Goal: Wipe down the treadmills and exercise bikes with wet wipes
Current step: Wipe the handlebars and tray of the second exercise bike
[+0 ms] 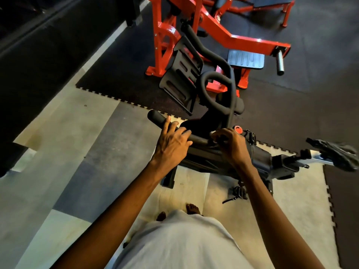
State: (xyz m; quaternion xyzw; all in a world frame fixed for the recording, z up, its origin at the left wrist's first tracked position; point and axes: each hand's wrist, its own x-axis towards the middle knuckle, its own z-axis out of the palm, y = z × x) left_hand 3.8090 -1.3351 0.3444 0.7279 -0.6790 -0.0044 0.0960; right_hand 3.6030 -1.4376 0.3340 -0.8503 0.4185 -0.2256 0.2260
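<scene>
A black exercise bike (260, 158) stands right in front of me, seen from above. Its padded handlebar (155, 115) runs from the left end towards the stem, with a looped bar (206, 80) and a black console tray (182, 78) beyond. My left hand (172, 141) rests on the near handlebar grip with fingers spread and fairly straight. My right hand (232, 145) grips the handlebar where it meets the stem, fingers curled round it, beside a red knob (238, 130). No wipe shows in either hand. The saddle (338, 152) sticks out to the right.
A red weight machine (219, 33) with a foot plate (245, 59) stands just behind the bike on black interlocking mats (291, 98). A bike pedal (238, 191) hangs low near my bare feet (192, 208). Dark equipment (29, 45) lines the left side.
</scene>
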